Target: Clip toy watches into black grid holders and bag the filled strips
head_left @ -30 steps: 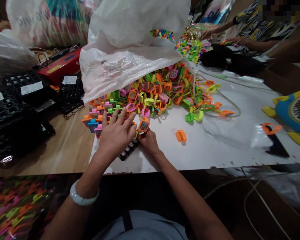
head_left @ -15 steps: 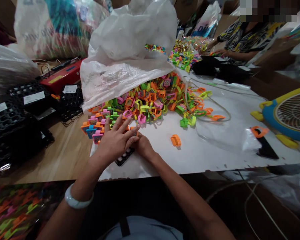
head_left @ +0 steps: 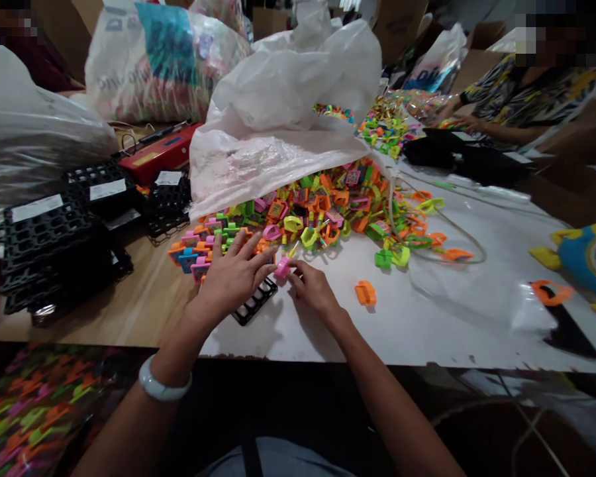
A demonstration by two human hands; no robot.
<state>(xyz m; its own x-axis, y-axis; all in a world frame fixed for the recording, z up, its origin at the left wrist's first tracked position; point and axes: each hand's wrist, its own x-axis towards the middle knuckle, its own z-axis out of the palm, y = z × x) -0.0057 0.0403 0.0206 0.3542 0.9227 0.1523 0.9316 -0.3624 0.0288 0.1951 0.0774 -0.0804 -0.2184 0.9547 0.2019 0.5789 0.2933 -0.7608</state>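
My left hand [head_left: 231,277] lies with fingers spread over a black grid tray [head_left: 255,303], on top of the colourful toy pieces set in its rows. Its thumb tip is close to a pink plastic toy piece [head_left: 282,267], perhaps a toy ring or watch. My right hand [head_left: 314,286] pinches that pink piece between thumb and fingertips, just right of the tray. Pink, blue, orange and green pieces [head_left: 198,255] stick out past the tray's left side. Behind the hands, a heap of loose pieces [head_left: 322,205] spills from a white plastic bag [head_left: 278,142].
Stacked black trays [head_left: 44,232] with white labels stand at left, near a red device [head_left: 161,152]. One orange piece [head_left: 365,293] lies alone at right. A cable [head_left: 483,248] loops over the white surface toward a blue-yellow fan [head_left: 583,255]. Another person's arm [head_left: 496,129] is at far right.
My right hand has moved right, away from under my left hand, and now shows a pink piece in its fingertips. My left hand stays spread over the tray. The view has shifted left.
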